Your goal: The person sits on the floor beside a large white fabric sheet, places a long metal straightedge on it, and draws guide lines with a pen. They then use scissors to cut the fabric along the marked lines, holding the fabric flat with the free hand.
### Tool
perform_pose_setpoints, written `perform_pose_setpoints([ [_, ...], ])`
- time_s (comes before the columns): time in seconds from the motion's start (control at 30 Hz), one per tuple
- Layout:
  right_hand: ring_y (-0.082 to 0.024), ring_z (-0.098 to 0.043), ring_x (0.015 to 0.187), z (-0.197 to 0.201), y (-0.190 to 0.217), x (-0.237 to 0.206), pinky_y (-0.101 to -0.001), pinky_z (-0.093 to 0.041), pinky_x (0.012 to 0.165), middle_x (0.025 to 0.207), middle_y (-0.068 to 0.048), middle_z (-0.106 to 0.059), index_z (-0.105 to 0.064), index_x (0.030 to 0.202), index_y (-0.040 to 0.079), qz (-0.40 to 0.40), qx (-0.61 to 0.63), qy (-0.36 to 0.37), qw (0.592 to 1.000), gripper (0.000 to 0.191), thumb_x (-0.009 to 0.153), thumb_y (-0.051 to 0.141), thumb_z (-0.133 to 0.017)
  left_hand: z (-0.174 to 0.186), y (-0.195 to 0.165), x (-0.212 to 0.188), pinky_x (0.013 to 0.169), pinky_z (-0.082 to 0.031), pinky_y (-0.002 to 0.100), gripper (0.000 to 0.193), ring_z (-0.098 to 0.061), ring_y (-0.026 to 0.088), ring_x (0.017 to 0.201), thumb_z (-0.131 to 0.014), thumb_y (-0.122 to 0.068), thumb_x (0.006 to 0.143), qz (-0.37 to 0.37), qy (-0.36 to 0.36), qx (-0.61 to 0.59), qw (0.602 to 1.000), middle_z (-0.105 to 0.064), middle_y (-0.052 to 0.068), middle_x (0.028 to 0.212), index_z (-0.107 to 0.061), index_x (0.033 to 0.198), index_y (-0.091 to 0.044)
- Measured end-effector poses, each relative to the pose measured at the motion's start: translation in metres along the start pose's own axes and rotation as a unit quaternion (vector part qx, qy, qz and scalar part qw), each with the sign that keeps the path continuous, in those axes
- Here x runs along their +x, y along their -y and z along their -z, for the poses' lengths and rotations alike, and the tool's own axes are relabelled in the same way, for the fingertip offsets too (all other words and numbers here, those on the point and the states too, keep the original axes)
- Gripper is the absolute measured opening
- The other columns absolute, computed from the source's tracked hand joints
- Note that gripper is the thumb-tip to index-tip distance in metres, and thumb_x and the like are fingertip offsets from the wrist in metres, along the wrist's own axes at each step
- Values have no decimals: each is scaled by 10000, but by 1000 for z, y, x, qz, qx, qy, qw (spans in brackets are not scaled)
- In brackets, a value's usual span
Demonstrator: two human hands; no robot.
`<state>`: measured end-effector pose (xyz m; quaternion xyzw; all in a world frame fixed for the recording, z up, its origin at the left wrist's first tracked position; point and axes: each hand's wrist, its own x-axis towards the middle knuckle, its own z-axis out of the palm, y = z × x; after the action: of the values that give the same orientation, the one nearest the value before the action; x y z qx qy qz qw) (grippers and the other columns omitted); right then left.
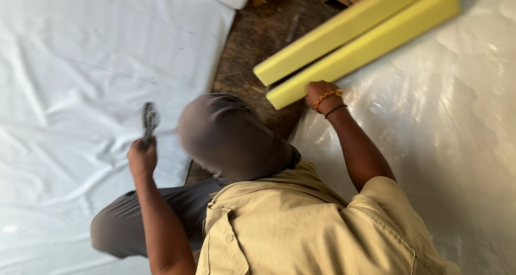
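Head view: only cam; we look down on our own torso, knee and both arms.
L hand (pixel 142 158): fingers closed round the handle of a metal tool (pixel 149 119), prob. scissors or pliers; blur, we cannot tell which; tool head points up, over the white sheet (pixel 80 76).
R hand (pixel 321 95): set on the near end of the lower yellow foam strip (pixel 371 46); knuckles toward us, fingers hidden behind them, so we cannot tell if they grip or just press; bead and cord bands on the wrist.
Foam: two yellow strips side by side, touching along their length; near ends over the brown floor (pixel 258 38); far ends run up-right over the clear plastic film (pixel 446 119).
Risk 1: we judge the strip may slide on the slick film; cause: one-hand hold at the very end.
Risk 2: tool tip may snag or nick the white sheet; cause: it hangs just above loose folds.
Edges: sheet edge left of the floor gap; film edge right of it.
Open room: wide on sheet and film; narrow in the gap, where our knee (pixel 226 135) fills most of it.
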<state>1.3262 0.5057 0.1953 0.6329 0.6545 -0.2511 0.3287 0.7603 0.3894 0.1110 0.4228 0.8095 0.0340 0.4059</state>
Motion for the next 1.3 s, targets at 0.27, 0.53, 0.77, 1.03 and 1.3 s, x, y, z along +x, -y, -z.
perform_pose_setpoints([
  [0.27,-216,-696,838,33,209,103,-370,-583,746,934,-67,-710,-709,1008,83,408,335,-85,845,80,964,149,-698,-13,-113,37,799,-563,444,148,-685,304,1002,-697,-275,914,-193,95,240,947,-694,87,1052,-779,898,-154],
  [0.53,-246,-698,1034,-13,205,131,-369,-572,908,1168,-99,-687,-654,1205,88,494,227,141,828,295,919,140,-704,-38,-187,46,851,-529,397,149,-635,245,1095,-784,-171,779,-242,236,313,888,-673,32,1125,-770,926,-155],
  [0.77,-325,-663,1087,-37,150,135,-421,-551,894,1188,-149,-687,-638,1235,62,469,149,80,867,443,816,125,-765,-67,-231,57,975,-499,472,228,-599,261,1215,-753,-196,836,-249,293,281,879,-669,43,1254,-733,1062,-172],
  [1.03,-160,-595,713,-37,56,91,-323,-504,664,810,-15,-654,-644,953,53,205,411,147,876,227,930,272,-700,-71,-257,48,1204,-147,655,547,-209,398,1518,-671,-284,916,-283,91,108,949,-332,187,1603,-548,1422,-118],
  [1.3,-111,-618,739,-43,28,99,-279,-516,688,803,-9,-615,-594,940,89,77,606,217,761,498,967,586,-608,-112,-223,52,1185,-249,612,546,-217,445,1521,-607,-194,956,-197,104,170,960,-295,227,1635,-488,1479,-91],
])
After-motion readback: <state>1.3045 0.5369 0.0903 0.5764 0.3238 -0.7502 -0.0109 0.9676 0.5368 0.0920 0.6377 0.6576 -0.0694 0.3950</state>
